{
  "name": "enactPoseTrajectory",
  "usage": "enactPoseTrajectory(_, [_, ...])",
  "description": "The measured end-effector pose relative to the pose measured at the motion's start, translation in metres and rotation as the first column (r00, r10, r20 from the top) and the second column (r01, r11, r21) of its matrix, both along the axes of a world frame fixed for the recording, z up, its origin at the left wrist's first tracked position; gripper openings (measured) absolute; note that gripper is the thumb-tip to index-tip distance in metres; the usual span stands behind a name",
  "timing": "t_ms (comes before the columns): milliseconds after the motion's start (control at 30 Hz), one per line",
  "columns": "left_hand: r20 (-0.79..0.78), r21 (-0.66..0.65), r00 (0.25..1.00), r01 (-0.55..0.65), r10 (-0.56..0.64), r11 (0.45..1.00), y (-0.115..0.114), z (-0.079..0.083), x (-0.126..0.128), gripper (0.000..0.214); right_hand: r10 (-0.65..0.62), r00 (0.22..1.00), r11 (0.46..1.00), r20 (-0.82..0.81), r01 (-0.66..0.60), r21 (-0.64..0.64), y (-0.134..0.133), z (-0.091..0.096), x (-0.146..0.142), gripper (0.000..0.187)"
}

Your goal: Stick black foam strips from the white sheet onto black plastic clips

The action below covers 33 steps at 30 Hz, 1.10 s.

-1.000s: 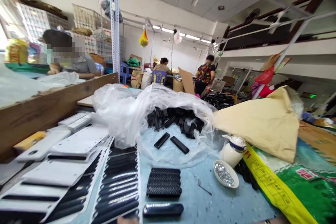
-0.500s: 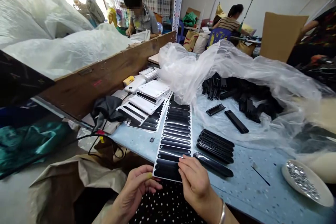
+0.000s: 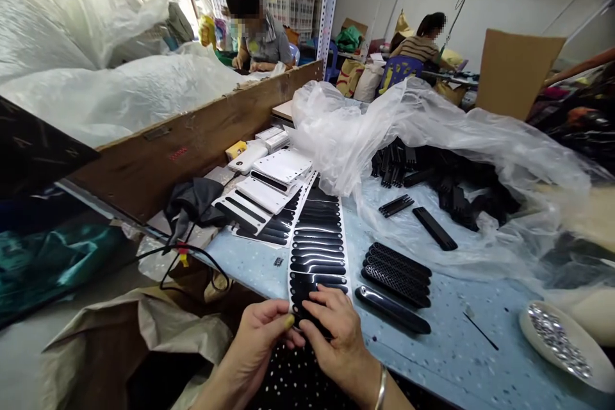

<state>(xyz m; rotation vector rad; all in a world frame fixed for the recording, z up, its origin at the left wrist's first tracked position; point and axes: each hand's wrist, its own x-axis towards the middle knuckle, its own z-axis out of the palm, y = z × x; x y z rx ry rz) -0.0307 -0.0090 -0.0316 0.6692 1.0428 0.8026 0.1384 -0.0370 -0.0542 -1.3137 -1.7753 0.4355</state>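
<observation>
Under the slightly spread fingers of the right hand (image 3: 339, 330), a sheet of black strips (image 3: 318, 240), apparently held flat on the worktop (image 3: 446, 352); with the left hand (image 3: 264, 330), pinching its near left corner between thumb and finger. Just right of the hands, one glossy piece (image 3: 393, 311), then textured pieces (image 3: 396, 272) lined up, probably for easy reach; beyond, a dish (image 3: 599, 362) of silvery bits (image 3: 557, 336).

blue tabletop (image 3: 442, 368) | centre: black stack (image 3: 396, 273) | 6 o'clock: glossy bar (image 3: 393, 311) | 9 o'clock: strip sheet (image 3: 318, 243) | 1 o'clock: plastic bag (image 3: 461, 129) | 4 o'clock: bowl (image 3: 597, 362)
</observation>
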Motion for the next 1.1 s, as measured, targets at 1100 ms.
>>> enactPoseTrajectory(1100, [-0.484,0.37,0.868,0.317,-0.11,0.873,0.01,0.026,0.05,0.04,-0.216,0.961,0.974,-0.171,0.2,-0.105,-0.032,0.059,0.101,0.015])
